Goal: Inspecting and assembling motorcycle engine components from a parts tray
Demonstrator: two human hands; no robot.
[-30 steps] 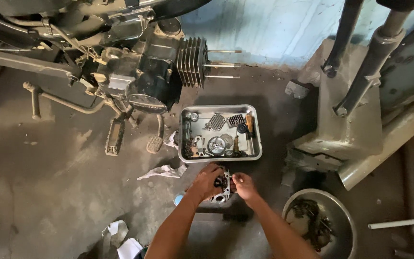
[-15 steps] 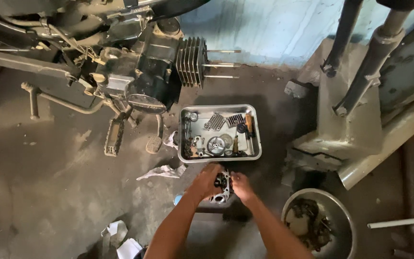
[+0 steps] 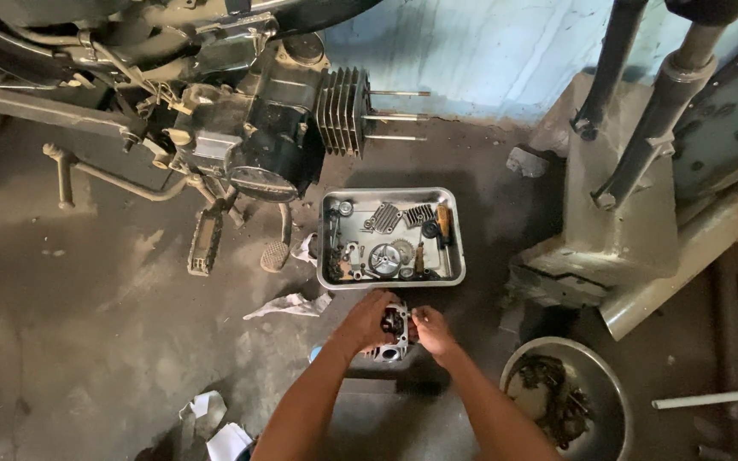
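Observation:
Both my hands meet over a small metal engine part, a finned cylinder head (image 3: pixel 395 329), held low above the dirty concrete floor. My left hand (image 3: pixel 369 320) cups its left side and my right hand (image 3: pixel 433 331) grips its right side. Just beyond them lies a rectangular metal tray (image 3: pixel 328 239) with several small parts: gears, springs, bolts and a screwdriver with an orange handle (image 3: pixel 443 220). Further back stands a motorcycle engine (image 3: pixel 258 137) with its finned cylinder (image 3: pixel 341 111) and bare studs (image 3: pixel 399 115) pointing right.
A round metal bowl (image 3: pixel 595 380) with a greasy chain sits at my right. Crumpled rags or paper (image 3: pixel 288 305) lie left of the tray and more scraps (image 3: pixel 215 423) near the bottom. A footpeg (image 3: pixel 205 243) and pedal hang from the engine; a grey metal stand (image 3: pixel 608 222) rises at right.
My hands and the part stay in nearly the same place, with only slight shifts of the fingers on it. The view has barely moved.

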